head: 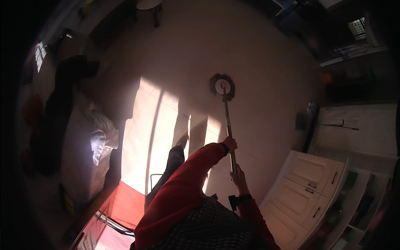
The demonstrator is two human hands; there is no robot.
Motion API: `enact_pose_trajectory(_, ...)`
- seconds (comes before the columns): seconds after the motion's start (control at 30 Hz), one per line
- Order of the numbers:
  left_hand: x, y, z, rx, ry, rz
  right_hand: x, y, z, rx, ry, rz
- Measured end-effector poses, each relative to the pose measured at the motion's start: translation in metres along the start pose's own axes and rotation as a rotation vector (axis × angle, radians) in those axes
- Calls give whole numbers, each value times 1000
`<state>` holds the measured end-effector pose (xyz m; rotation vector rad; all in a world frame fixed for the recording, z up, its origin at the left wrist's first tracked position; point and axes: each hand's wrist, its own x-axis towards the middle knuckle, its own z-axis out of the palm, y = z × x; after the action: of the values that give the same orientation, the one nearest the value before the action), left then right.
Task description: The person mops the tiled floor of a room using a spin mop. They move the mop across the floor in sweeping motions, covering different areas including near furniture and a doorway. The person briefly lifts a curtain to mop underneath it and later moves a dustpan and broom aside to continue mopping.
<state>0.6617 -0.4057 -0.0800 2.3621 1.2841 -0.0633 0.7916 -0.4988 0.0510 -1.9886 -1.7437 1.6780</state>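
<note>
A spin mop with a round white plate and dark fringe (222, 87) rests on the pale floor (262, 78), ahead of me. Its metal handle (227, 114) runs back toward my body. My left hand (230, 144), at the end of a red sleeve with a black wristband, is wrapped around the handle's middle. Lower down, my right hand (239, 181) grips the same handle nearer its end; a black band circles that wrist too. Beyond my left arm, one of my feet in a dark shoe (182, 141) stands at the edge of a sunlit patch.
White cabinets with dark handles (304, 187) line the right side, beside open shelves. A covered piece of furniture (84, 156) with cloth on it stands left. A red-and-metal object (128, 203) lies lower left. At the top is a round stool (149, 4).
</note>
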Motion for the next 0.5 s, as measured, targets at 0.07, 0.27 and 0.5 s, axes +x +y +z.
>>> enact_pose_trajectory(0.07, -10, -63, -19, 18, 70, -134, 53, -48, 22, -7, -11, -51)
enact_pose_trajectory(0.27, -85, -186, -43, -32, 233, -406, 124, -141, 96, -211, -49, -271)
enact_pose_trajectory(0.5, -163, -175, 4, -172, 325, -522, 76, -132, 115, -489, -230, -410)
